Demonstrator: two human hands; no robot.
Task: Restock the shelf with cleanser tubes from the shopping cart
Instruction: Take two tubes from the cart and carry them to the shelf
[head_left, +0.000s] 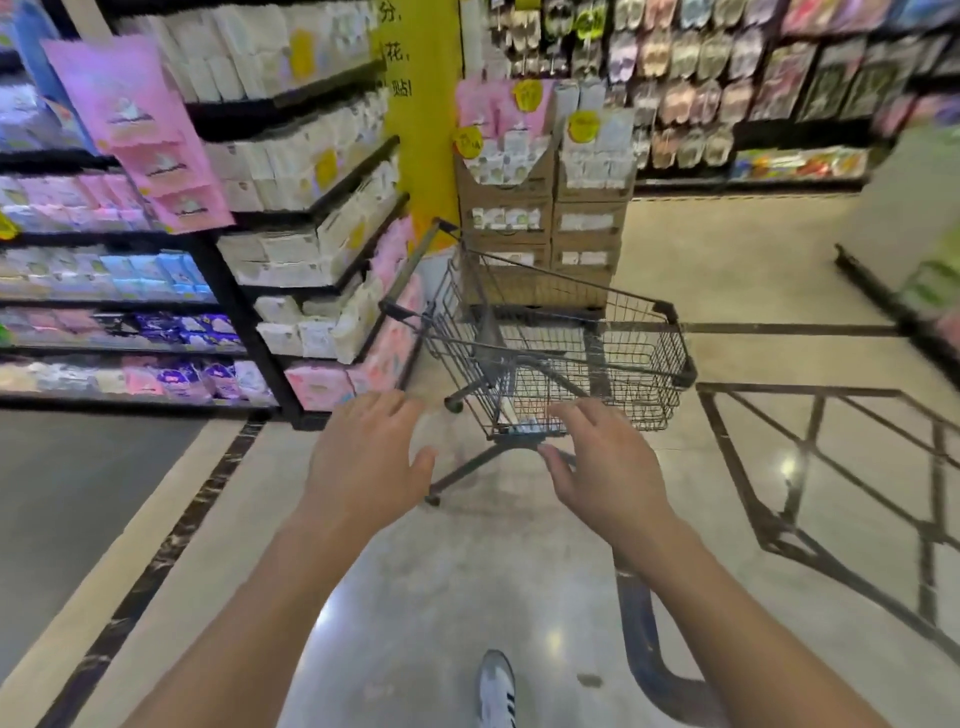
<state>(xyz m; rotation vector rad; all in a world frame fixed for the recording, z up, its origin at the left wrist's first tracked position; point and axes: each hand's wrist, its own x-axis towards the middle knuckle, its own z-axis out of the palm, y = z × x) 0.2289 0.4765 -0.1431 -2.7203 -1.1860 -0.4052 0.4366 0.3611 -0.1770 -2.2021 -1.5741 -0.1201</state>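
left hand (363, 457), right hand (605, 462): fingers spread, empty | shopping cart (561, 358): pale tubes (524, 418) blurred, likely light, slick | pinch mid-body

Glossy beige floor (727, 270) with dark inlay lines, yellow pillar (423, 130), stacked cardboard boxes (545, 208).

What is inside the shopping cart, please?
In the shopping cart, only something pale lies at the near bottom corner, too blurred to identify. The right hand covers part of that corner. The rest of the basket looks empty.
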